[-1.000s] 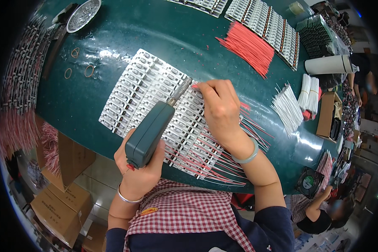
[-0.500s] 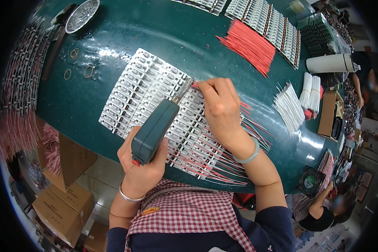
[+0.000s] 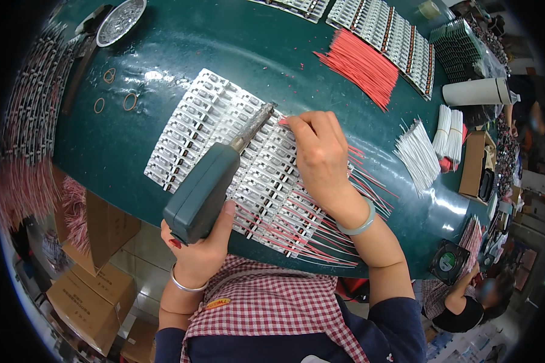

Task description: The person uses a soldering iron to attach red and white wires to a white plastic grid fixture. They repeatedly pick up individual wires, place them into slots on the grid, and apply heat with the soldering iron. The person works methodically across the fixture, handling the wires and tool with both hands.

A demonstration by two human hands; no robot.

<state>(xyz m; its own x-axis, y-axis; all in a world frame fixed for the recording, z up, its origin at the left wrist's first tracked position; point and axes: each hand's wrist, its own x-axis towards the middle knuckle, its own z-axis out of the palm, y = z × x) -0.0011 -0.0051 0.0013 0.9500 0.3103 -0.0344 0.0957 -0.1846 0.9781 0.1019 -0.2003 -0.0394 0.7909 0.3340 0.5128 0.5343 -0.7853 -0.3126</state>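
Note:
My left hand [image 3: 198,260] is wrapped round the handle of a dark green soldering gun [image 3: 203,193]. The gun's metal tip points away from me, over the far edge of a panel of small white parts in rows [image 3: 209,100], apart from my right fingers. My right hand [image 3: 321,154] is closed in a pinch on a short red wire [image 3: 283,122] at the panel's far right edge; its fingertips partly hide the wire. Several red and white wires [image 3: 321,242] trail off the panel's right side, beneath my right forearm.
Beyond the panel lie a pile of red wires [image 3: 363,69] and more part panels [image 3: 387,39]. White wire bundles [image 3: 416,157] and a white bottle [image 3: 475,92] are on the right. At the left are a metal bowl [image 3: 121,23] and rubber bands [image 3: 130,101]. A co-worker [image 3: 466,302] sits at lower right.
My left hand has drawn the soldering gun back toward me and slightly left, so its tip has left the spot beside my right fingertips. The right hand has hardly moved.

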